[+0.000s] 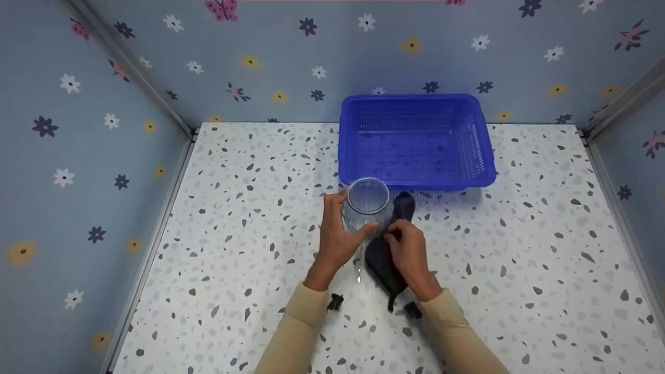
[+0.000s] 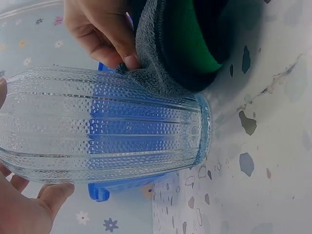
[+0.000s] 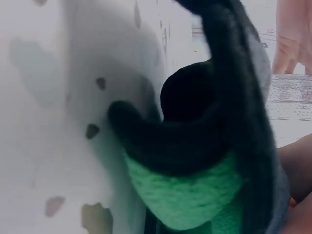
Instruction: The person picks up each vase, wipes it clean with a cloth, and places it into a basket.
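Observation:
A clear ribbed, dimpled glass vase [image 1: 368,200] stands in front of the basket in the head view, its round mouth upward. My left hand [image 1: 337,234] holds it from the left, thumb on the near side and fingers around the far side. Close to the vase's right side, my right hand [image 1: 408,249] pinches a dark grey cloth [image 1: 383,262]. The left wrist view shows the cloth [image 2: 153,53] touching the lower part of the vase [image 2: 141,131]. A green side of the folded cloth [image 3: 185,190] shows in the right wrist view.
A blue plastic basket [image 1: 480,179] with perforated walls sits right behind the vase, against the flowered back wall [image 1: 291,57]. Speckled white tabletop [image 1: 249,218] surrounds the hands. Small black pieces [image 1: 335,302] show beside both wrists. Flowered panels [image 1: 78,208] close off the sides.

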Motion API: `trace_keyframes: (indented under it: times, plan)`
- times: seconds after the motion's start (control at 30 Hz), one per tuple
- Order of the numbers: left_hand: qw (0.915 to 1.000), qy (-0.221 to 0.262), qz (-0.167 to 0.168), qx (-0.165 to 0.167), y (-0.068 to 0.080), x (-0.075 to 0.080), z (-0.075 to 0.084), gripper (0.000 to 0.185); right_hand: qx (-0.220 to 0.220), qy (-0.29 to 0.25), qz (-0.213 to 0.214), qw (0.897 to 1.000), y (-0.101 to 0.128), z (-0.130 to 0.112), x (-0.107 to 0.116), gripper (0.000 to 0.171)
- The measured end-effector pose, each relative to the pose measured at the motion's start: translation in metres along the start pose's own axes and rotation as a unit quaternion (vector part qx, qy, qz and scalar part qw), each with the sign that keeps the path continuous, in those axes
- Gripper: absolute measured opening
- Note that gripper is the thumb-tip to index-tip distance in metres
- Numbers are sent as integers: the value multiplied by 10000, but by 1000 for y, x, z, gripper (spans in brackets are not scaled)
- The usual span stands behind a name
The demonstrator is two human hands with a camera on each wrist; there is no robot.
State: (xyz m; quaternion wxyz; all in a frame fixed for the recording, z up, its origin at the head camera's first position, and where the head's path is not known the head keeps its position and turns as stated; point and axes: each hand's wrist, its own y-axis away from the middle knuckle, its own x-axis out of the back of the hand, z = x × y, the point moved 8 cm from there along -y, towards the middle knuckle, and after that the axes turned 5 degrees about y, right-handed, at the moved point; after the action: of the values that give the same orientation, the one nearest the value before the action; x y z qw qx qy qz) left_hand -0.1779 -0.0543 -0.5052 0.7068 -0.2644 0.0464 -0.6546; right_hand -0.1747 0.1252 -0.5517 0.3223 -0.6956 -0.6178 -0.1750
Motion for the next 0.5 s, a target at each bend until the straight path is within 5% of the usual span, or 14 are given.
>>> trace_keyframes:
  times: [0.5]
  plan:
    - [9999, -27, 75, -72, -2, 1, 0, 87, 416, -388, 495, 9972, -7, -51, 54, 10]
